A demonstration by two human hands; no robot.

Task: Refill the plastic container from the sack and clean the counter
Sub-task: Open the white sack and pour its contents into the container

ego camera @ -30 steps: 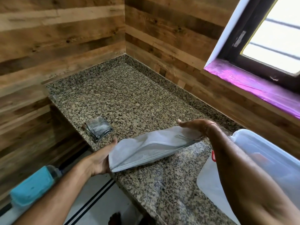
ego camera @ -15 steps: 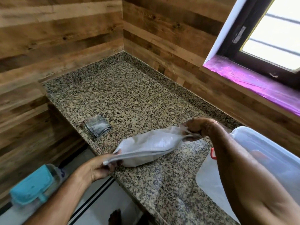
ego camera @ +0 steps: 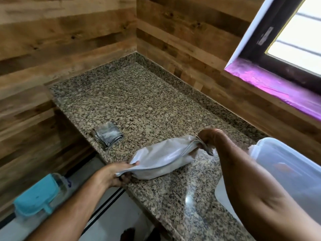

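Note:
A white sack [ego camera: 161, 158] lies folded and stretched across the granite counter [ego camera: 139, 105] near its front edge. My left hand [ego camera: 115, 173] pinches the sack's near end at the counter edge. My right hand [ego camera: 206, 138] grips the bunched far end. A clear plastic container [ego camera: 284, 173] with a translucent lid sits on the counter at the right, partly hidden behind my right forearm. A folded grey cloth [ego camera: 108, 134] rests on the counter to the left of the sack, apart from both hands.
Wooden walls enclose the counter on the left and back. A window with a purple sill [ego camera: 278, 87] is at the upper right. Below the counter at lower left stands a container with a blue lid [ego camera: 37, 195] on the floor.
The sack went from held flat and open between my palms to folded and bunched. Both hands closed on its ends, and it now lies lower on the counter.

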